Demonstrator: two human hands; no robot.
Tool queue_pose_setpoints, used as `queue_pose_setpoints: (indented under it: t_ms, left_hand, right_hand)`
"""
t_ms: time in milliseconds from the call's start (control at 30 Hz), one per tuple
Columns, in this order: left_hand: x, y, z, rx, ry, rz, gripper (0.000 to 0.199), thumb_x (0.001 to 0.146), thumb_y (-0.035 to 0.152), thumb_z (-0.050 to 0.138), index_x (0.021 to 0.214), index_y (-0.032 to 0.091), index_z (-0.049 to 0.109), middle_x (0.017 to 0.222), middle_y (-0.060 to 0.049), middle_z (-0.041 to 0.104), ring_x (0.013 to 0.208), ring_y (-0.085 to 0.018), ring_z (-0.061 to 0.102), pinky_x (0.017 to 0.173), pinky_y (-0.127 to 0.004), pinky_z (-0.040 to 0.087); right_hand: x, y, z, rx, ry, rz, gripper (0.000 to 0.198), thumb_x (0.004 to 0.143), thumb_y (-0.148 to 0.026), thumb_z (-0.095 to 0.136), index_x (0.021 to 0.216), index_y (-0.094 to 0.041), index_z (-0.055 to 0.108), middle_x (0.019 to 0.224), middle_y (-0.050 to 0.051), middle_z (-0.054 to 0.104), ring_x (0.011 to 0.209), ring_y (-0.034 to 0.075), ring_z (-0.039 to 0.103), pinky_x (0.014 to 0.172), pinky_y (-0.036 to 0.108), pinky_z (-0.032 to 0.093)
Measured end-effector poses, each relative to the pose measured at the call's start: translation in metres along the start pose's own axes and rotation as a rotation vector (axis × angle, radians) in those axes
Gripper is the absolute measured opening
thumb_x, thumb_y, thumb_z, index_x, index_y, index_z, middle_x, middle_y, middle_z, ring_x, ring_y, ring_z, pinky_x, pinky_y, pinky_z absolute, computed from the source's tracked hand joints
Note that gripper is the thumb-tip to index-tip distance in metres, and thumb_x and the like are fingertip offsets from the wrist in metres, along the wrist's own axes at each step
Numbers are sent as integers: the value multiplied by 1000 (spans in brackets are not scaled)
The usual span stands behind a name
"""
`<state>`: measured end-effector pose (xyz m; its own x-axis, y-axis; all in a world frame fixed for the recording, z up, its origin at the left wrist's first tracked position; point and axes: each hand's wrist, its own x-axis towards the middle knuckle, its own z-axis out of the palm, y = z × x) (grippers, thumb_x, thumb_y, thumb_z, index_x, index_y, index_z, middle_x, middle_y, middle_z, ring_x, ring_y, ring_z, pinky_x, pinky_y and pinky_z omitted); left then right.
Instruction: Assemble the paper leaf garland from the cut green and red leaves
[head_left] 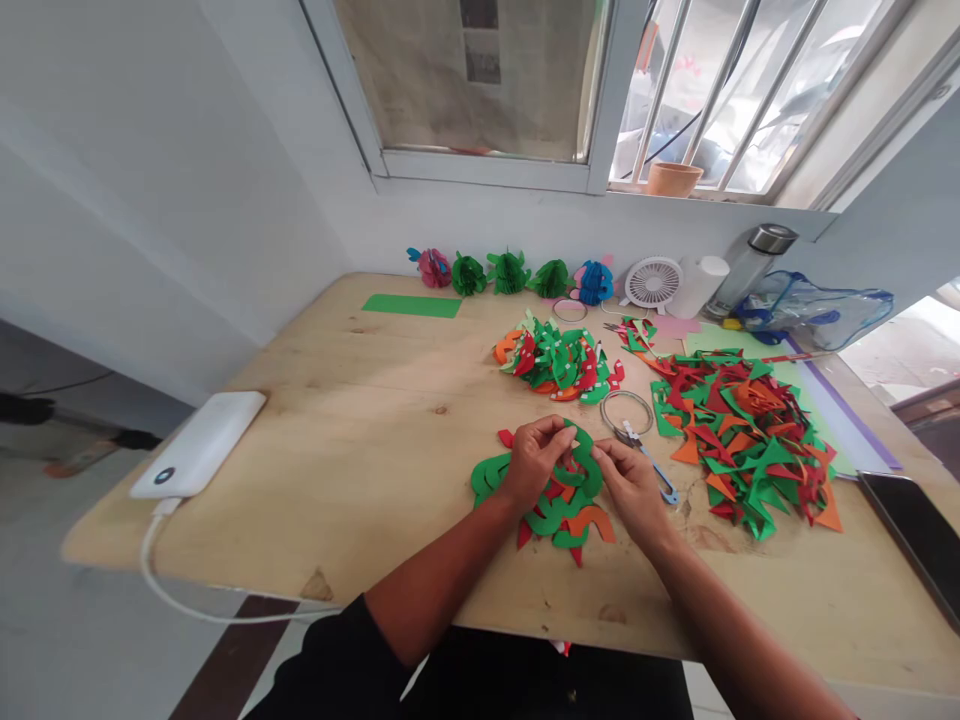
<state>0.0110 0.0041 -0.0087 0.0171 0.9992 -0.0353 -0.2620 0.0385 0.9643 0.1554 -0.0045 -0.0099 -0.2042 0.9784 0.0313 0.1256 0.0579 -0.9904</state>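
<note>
A curved green paper cutout (583, 458) is held up between my two hands. My left hand (531, 462) pinches its upper left edge, and a small pale bit shows by the fingertips. On the other side, my right hand (634, 488) has its thumb and fingers closed at the cutout's right edge. Beneath both hands lies a loose pile of curved paper cutouts (550, 518), mostly green with some red and an orange arch (592, 522). Just beyond the right hand are a blue-handled cutter (664, 484) and a wire ring (627, 410).
Farther back sits a heap of cutouts with white tabs (559, 355). Paper scraps (750, 430) spread at right, near a phone (911, 540). A power bank (199, 445) lies left, its cable over the table edge. Folded paper figures (508, 272) and a fan (654, 283) line the wall.
</note>
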Motion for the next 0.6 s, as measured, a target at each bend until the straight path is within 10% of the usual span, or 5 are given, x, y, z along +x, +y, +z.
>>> queue_pose_setpoints:
  t_ms: [600]
  left_hand:
    - [-6, -4, 3, 129, -127, 148, 62, 74, 33, 68, 129, 23, 44, 96, -5, 61, 68, -10, 58, 60, -21, 47]
  right_hand:
    - [0, 3, 0, -283, 302, -94, 28, 84, -36, 49, 70, -17, 63, 59, -1, 58, 55, 12, 49, 54, 23, 38]
